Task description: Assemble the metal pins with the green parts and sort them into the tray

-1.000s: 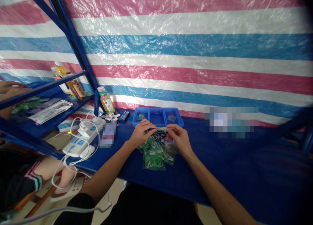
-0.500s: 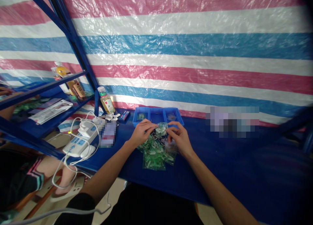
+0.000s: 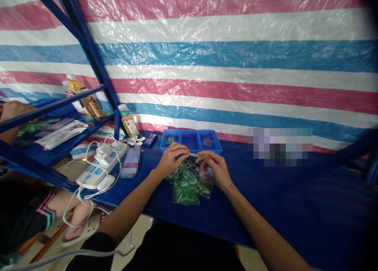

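Green plastic, thin and pale, shows as a narrow packet point(image 3: 193, 155) between the left hand point(image 3: 171, 160) and the right hand point(image 3: 218, 169), each pinching an end with fingers nearly closed, above the small metal pieces point(image 3: 191, 164) and in front of the blue tray point(image 3: 190, 144). The packet seems only partly handled, with small items in the tray's outer compartments and a heap of green bags point(image 3: 186, 188) remaining below the hands. Half a second earlier its broad face shows; now it appears almost edge-on.

glossy woven-plastic sheeting point(image 3: 236, 54), smooth plastic tray point(image 3: 190, 141)
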Available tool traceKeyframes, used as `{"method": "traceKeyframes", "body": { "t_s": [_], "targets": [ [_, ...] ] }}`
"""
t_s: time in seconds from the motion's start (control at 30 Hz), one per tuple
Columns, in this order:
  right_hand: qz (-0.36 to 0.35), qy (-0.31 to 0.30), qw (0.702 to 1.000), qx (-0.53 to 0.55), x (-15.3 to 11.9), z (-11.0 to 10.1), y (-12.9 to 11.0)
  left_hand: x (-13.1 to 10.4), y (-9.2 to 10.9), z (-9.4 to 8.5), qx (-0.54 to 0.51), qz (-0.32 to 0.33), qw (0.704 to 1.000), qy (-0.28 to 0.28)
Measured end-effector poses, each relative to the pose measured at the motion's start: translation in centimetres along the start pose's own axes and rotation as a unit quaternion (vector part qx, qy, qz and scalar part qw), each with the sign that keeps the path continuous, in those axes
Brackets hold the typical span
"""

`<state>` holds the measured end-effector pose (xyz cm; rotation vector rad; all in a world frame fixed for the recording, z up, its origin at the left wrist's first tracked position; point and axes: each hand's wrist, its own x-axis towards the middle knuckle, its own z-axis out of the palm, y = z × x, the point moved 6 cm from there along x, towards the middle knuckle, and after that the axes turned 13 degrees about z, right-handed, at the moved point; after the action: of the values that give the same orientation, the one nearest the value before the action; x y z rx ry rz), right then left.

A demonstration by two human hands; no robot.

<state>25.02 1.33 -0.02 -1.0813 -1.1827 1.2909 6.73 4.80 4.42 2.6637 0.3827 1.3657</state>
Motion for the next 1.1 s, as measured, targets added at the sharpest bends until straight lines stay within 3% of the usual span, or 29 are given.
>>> {"method": "traceKeyframes", "body": {
  "t_s": [0.27,0.47,0.73,0.9,1.1],
  "targets": [
    [-0.007,0.051,0.998,-0.035,0.3,-0.4,0.3,-1.1,-1.1,0.4,0.000,-0.061,0.998,0.013],
    [-0.017,0.087,0.996,-0.032,0.5,-1.2,0.6,-0.8,-0.7,0.3,-0.035,-0.058,0.998,0.005],
    [-0.009,0.064,0.997,-0.031,0.6,-0.9,0.5,-0.7,-0.5,0.4,-0.038,-0.045,0.998,-0.013],
    [0.001,0.048,0.999,-0.004,0.5,-0.7,0.5,-0.3,-0.1,0.1,-0.003,0.001,1.000,-0.006],
    [0.000,0.024,0.999,-0.027,0.3,-0.3,0.4,-0.1,0.1,-0.3,-0.003,0.004,1.000,0.007]
  ]
}}
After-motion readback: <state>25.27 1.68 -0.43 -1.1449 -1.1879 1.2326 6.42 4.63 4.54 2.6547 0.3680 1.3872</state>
